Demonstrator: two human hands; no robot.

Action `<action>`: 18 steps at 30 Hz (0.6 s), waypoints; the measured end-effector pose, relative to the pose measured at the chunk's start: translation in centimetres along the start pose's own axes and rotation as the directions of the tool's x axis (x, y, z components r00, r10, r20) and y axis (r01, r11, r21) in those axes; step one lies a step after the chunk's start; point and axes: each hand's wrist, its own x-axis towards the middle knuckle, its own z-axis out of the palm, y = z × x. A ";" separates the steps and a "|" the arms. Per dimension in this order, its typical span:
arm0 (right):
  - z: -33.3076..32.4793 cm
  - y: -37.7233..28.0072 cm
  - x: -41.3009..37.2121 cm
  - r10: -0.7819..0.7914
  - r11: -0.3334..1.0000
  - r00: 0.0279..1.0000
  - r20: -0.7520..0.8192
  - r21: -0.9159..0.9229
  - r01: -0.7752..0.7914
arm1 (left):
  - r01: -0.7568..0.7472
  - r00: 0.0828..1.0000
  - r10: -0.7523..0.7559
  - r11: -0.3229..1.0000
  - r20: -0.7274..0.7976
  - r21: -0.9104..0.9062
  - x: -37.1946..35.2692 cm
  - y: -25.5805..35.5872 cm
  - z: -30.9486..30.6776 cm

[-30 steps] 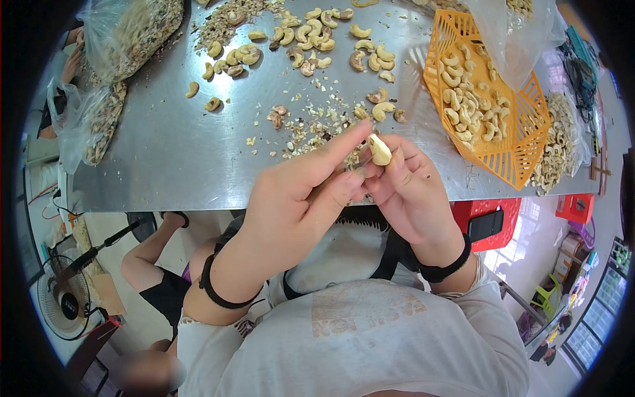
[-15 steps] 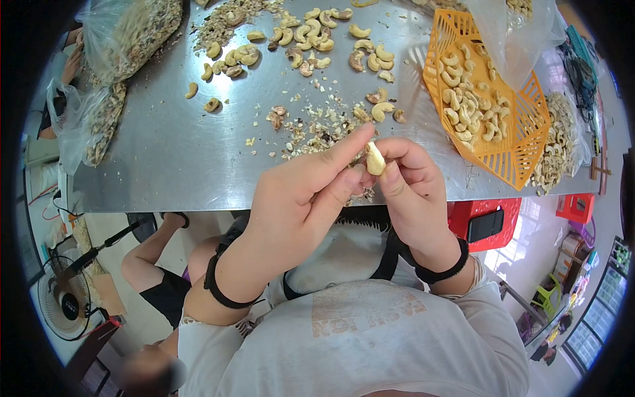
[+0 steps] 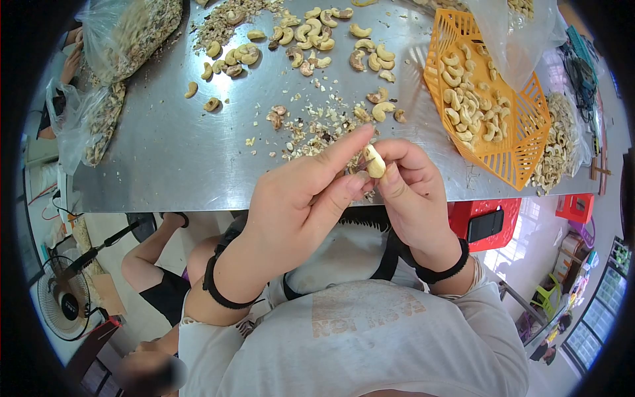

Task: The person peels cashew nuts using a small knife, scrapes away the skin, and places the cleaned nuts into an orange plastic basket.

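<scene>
A pale cashew nut (image 3: 375, 162) is held between the thumb and fingers of my right hand (image 3: 415, 192), over the metal table's near edge. My left hand (image 3: 301, 198) is closed in a pinch right beside it, its fingertips touching or nearly touching the nut; a thin dark thing shows there, too small to make out. Beyond my hands lie peeled skin bits (image 3: 316, 127) and loose cashews (image 3: 379, 110). Further back are more cashews (image 3: 312, 33). An orange slotted basket (image 3: 433, 83) holding several pale cashews stands to the right.
Plastic bags of bits (image 3: 142, 40) lie at the back left, with another person's hand (image 3: 71, 63) beyond. A clear bag (image 3: 506, 46) overhangs the basket; a bag of cashews (image 3: 559, 139) lies right. A phone (image 3: 485, 225) rests on a red stool (image 3: 506, 237). Someone's leg (image 3: 151, 258) is at lower left.
The cashew has turned slightly between my fingers, and a thin dark thing now shows against it. My hands have barely shifted.
</scene>
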 end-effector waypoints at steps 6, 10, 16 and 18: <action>0.0 0.1 0.1 -0.046 0.997 0.998 0.038 -0.056 0.048 | -0.125 0.992 0.126 0.984 -0.003 0.127 0.2 -0.6 -0.2; 0.1 0.0 0.0 -0.019 0.999 1.000 0.024 -0.049 0.020 | 0.093 0.996 -0.092 0.988 0.013 -0.125 0.0 0.0 -0.5; -0.1 0.1 0.0 0.068 0.995 0.998 0.015 0.071 -0.069 | 0.183 0.983 -0.181 0.976 0.032 -0.120 0.0 0.8 -0.5; -0.2 0.1 0.0 0.077 0.994 0.996 0.035 0.076 -0.079 | 0.130 0.992 -0.129 0.986 0.013 -0.104 0.0 0.2 -0.2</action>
